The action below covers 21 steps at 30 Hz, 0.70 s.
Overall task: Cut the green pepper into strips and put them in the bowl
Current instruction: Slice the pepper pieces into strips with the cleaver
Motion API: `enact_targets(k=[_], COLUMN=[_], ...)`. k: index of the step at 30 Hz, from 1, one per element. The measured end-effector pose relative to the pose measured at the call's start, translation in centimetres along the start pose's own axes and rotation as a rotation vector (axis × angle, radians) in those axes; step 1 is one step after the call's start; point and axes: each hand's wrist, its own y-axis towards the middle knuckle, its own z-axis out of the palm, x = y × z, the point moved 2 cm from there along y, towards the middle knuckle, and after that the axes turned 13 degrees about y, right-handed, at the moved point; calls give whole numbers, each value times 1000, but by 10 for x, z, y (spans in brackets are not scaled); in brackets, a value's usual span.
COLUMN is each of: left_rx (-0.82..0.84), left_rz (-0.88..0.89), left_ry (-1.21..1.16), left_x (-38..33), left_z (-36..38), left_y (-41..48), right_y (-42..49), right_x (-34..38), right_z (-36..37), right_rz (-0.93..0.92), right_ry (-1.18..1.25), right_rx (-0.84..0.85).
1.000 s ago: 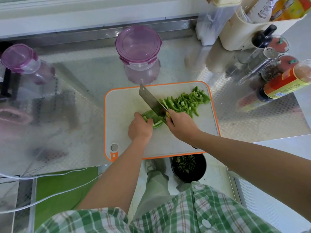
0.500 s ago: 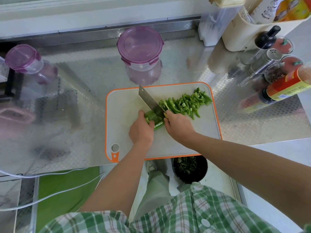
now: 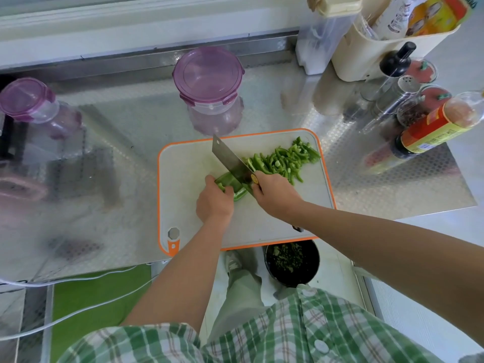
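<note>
A person in a green plaid shirt point(image 3: 275, 334) slices a green pepper point(image 3: 227, 180) on a white, orange-rimmed cutting board point(image 3: 188, 169) that lies on a patterned steel counter point(image 3: 366, 195), seen from above. The left hand point(image 3: 214, 203) holds the uncut piece down near the middle of the board, its fingers curled over the pepper's near end and the knuckles turned toward the blade. The right hand point(image 3: 275, 195) grips the handle of a cleaver point(image 3: 230, 159), fingers wrapped tight around it; the dark butt of the handle shows beneath the wrist. The broad blade slants away from the person, its heel down on the pepper just beside the left fingertips and its far corner raised. To the right of the blade, a loose heap of cut strips point(image 3: 285, 159) stretches toward the board's far right corner, touching the blade's side at its near end. Below the counter's front edge, beside the person's shoe, stands a dark round container point(image 3: 313, 271) with chopped green bits inside. Two clear tubs with purple lids point(image 3: 208, 74) stand behind the board and at far left. Sauce bottles point(image 3: 440, 127), a metal shaker point(image 3: 398, 93) and a cream caddy point(image 3: 366, 56) crowd the right. White cables point(image 3: 78, 281) trail past the counter's near left edge.
</note>
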Motion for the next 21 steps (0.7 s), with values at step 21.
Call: enact_targets(k=[21], left_rx=[0], left_rz=[9], left_ry=[-12], left_x=[5], left_z=[2], left_y=[-2], right_y=[0], right_x=[1], right_z=[2], right_rz=[-2], right_ry=[119], right_rx=[-87])
